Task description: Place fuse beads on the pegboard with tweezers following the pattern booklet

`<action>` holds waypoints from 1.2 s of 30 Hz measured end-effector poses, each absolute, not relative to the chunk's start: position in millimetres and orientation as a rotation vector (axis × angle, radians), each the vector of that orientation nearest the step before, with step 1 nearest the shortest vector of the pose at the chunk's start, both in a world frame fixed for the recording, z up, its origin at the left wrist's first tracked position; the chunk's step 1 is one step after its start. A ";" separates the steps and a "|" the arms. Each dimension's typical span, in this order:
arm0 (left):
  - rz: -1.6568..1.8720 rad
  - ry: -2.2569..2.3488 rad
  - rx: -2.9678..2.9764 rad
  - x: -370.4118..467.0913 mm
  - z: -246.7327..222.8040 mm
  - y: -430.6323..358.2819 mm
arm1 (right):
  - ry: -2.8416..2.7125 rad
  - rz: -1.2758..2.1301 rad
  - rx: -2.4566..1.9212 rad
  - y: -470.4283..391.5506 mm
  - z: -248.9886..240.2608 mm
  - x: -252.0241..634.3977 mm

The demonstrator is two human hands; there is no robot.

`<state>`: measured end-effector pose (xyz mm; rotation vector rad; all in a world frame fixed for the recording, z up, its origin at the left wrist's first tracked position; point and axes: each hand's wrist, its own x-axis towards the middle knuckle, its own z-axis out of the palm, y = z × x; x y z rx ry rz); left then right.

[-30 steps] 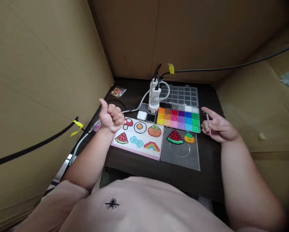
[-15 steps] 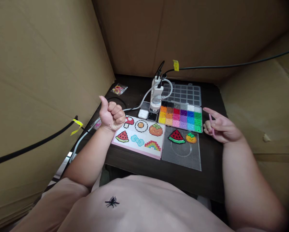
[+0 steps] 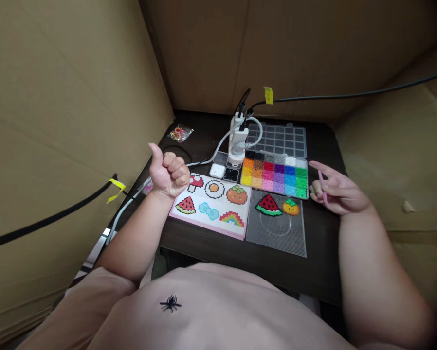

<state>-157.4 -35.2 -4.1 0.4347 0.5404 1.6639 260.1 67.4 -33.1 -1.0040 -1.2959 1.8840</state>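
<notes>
My left hand [image 3: 170, 174] is raised at the pattern sheet's upper left corner, fingers curled into a fist and thumb pointing up. Nothing shows in it. On the right, my right hand [image 3: 338, 189] holds pink tweezers [image 3: 322, 187] against its curled fingers, with one finger stretched toward the bead box [image 3: 275, 175] of many colours. The pattern sheet [image 3: 213, 228] shows pixel pictures, among them a mushroom, an egg and a rainbow. Beside it lies a clear pegboard [image 3: 273, 243], bearing a bead watermelon slice [image 3: 268, 205] and a bead persimmon [image 3: 290, 207].
Behind the sheet stand a small case of white beads [image 3: 217, 170] and black beads [image 3: 231, 174]. A white power strip [image 3: 237, 138] with cables rises at the back. A bag of coloured rings [image 3: 180, 132] lies back left. Cardboard walls [image 3: 204, 53] surround the table.
The table's things sit slightly further right in view, as from a small head movement. My right hand has shifted slightly right with the tweezers. The left hand keeps its thumb-up pose.
</notes>
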 end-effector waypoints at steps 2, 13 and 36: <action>1.680 0.586 0.427 -157.2 -3.6 -35.1 | -1.291 1.881 -1.009 66.9 -32.7 259.7; 1.649 0.489 0.389 -155.6 -0.6 -36.3 | -1.293 1.890 -1.013 67.9 -34.6 261.8; 1.631 0.477 0.386 -154.3 -0.3 -30.4 | -1.469 1.796 -0.987 69.7 -36.1 261.9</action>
